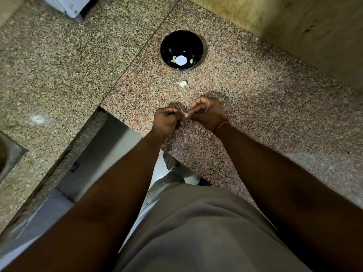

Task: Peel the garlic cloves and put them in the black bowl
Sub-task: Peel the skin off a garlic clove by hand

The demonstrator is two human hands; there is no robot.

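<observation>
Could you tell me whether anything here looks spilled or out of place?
Nothing stands out. The black bowl sits upright with peeled cloves inside, one unpeeled piece of garlic lies near it, and both hands pinch a clove.

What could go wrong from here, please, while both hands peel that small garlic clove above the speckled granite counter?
The small garlic clove, pinched between the left hand and right hand, sits near the speckled granite counter's front edge, so it might slip and fall to the floor. The glossy black bowl stands farther back, so carrying or tossing could miss it.
</observation>
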